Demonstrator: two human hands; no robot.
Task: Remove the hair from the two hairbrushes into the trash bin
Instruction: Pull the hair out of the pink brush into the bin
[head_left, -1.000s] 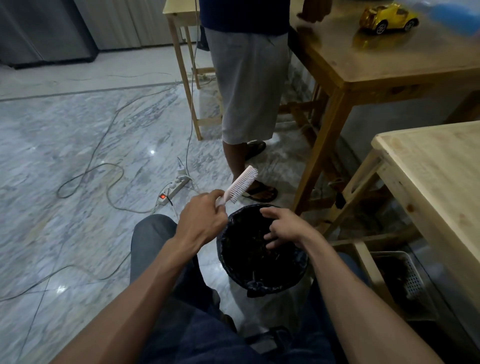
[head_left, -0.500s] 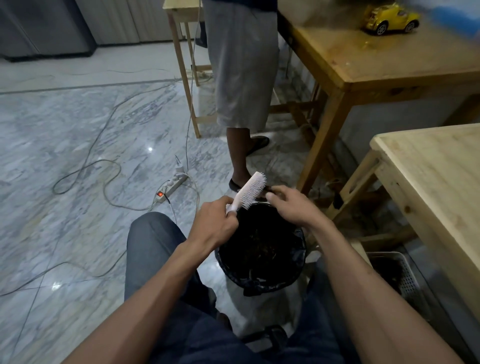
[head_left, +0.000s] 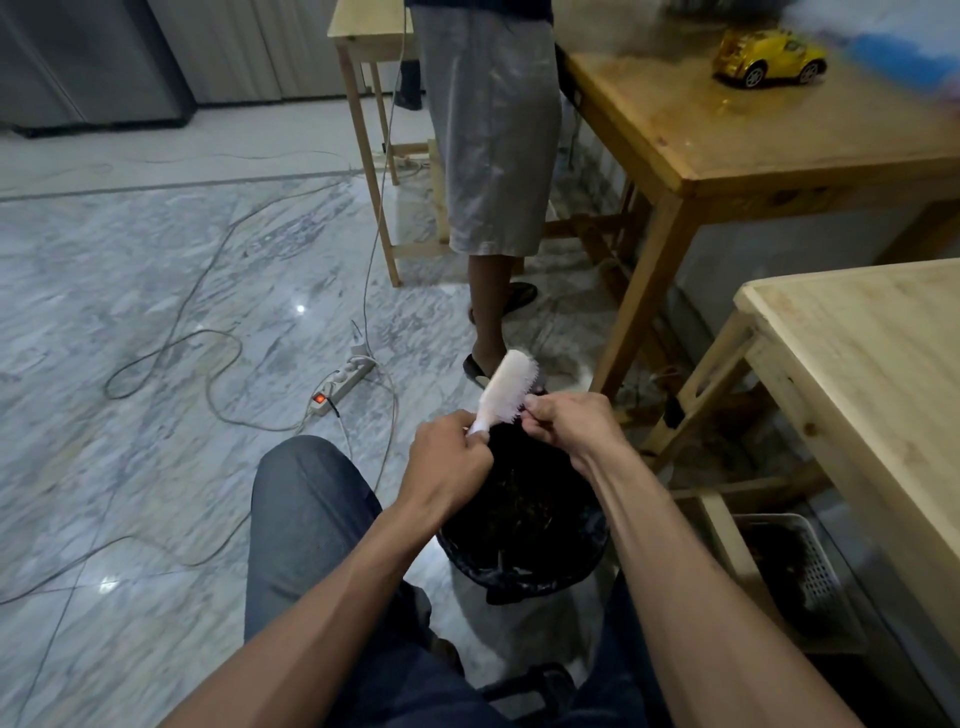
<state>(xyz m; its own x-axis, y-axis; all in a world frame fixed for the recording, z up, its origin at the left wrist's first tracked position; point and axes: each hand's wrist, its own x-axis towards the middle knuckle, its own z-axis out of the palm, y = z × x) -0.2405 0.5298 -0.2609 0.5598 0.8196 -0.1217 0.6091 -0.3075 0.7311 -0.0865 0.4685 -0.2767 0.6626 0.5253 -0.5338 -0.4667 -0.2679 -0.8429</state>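
The marble floor (head_left: 130, 291) is the biggest thing, and most of it on the left is open, with only loose cables (head_left: 208, 364) and a power strip (head_left: 343, 384) with a red light lying across it. On the right it is crowded. A dark wooden table (head_left: 753, 140) stands at the back with a yellow toy car (head_left: 769, 57) on it, and a pale wooden table (head_left: 872, 374) sits closer, its edge near the right arm. Another person in grey shorts (head_left: 488, 135) stands just behind the bin, between the dark table and a small wooden stand (head_left: 363, 41). A white basket (head_left: 795, 577) sits low under the pale table.

The trash bin (head_left: 519, 566), lined with a black bag, stands on the floor between the seated person's knees. The white hairbrush (head_left: 506, 389) is held right over its far rim, tilted up and away.

The left hand (head_left: 447, 467) is curled tight around the brush handle. The right hand (head_left: 566, 421) pinches its fingertips together at the bristles; it may be gripping hair, but that is too small to see.
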